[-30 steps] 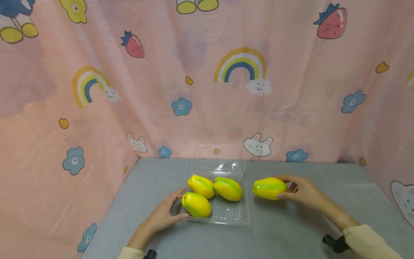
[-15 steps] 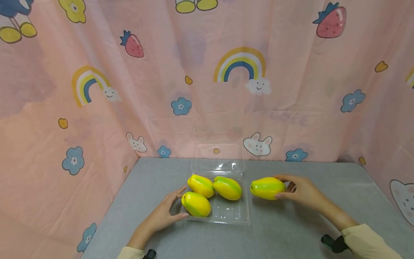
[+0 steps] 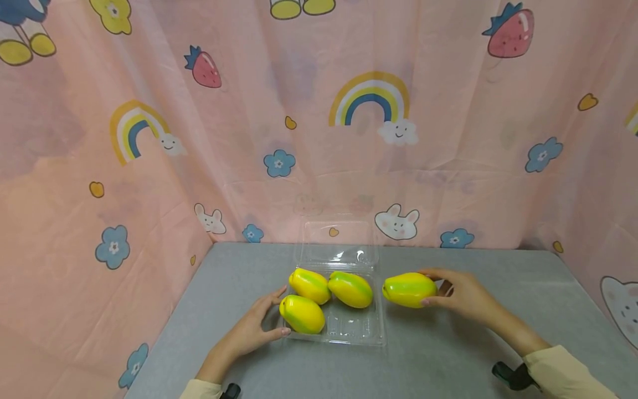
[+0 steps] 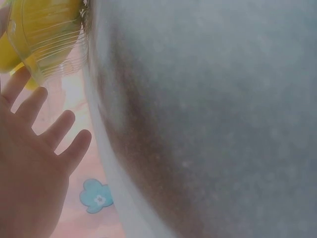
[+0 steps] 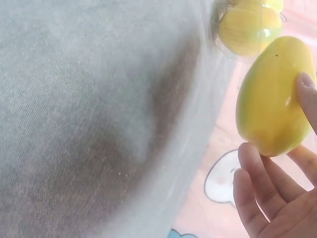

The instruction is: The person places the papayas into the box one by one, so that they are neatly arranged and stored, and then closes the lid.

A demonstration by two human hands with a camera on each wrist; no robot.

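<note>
Just right of the clear plastic box (image 3: 349, 332), my right hand (image 3: 466, 296) grips a yellow-green papaya (image 3: 408, 290) by its right end, thumb and fingers on opposite sides. In the right wrist view this papaya (image 5: 275, 99) appears off the table. Inside the box lie a back-left papaya (image 3: 309, 286), a back-right papaya (image 3: 350, 290) and a front-left papaya (image 3: 302, 314). My left hand (image 3: 254, 327) rests at the box's left side, its thumb by the near corner. The left wrist view shows the left hand's fingers (image 4: 59, 130) spread and fairly straight beside the ribbed wall.
The box's transparent lid (image 3: 339, 244) stands raised at the back, near the pink patterned curtain (image 3: 448, 183). A grey table (image 3: 239, 266) lies under everything. Inside the box, the front-right part shows its bare floor.
My right hand has moved slightly left with the papaya, bringing it nearer the box's right edge. The left hand and the papayas in the box stay in place.
</note>
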